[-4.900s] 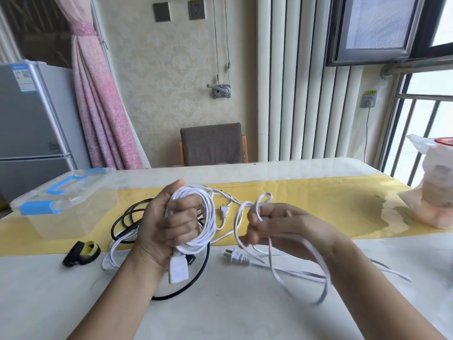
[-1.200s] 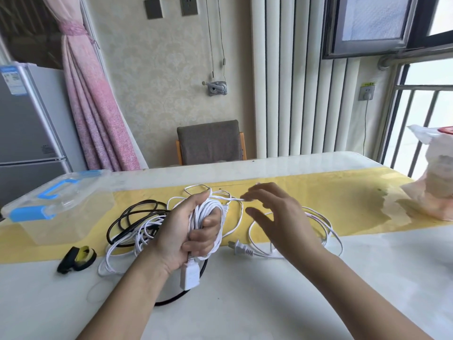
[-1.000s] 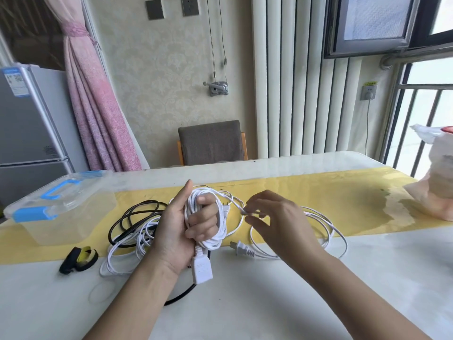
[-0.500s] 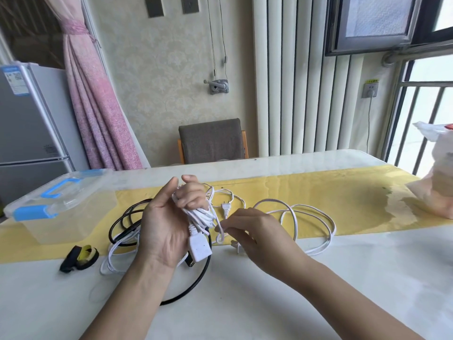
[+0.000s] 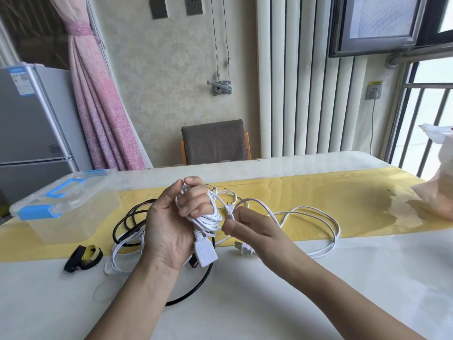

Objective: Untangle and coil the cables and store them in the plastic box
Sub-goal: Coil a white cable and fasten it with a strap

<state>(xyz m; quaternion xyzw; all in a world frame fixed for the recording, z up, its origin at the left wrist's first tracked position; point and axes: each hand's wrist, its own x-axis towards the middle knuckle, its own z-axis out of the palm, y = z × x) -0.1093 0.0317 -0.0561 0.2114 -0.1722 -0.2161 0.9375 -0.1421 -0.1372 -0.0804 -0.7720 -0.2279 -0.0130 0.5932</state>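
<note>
While the left hand [image 5: 169,231] grips the coiled thin white cable [image 5: 207,220] so its loops hold, the right hand [image 5: 252,229] pinches its loose length, likely for winding.

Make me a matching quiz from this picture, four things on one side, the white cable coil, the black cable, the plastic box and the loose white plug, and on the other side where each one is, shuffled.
Things
1. white cable coil
2. black cable
3. plastic box
4. white plug

Places
A. lying on the table by the right hand
B. at the table's left side, lid on
C. gripped in the left hand
D. looped on the table behind the left hand

Pairs: 1-C, 2-D, 3-B, 4-A
</note>
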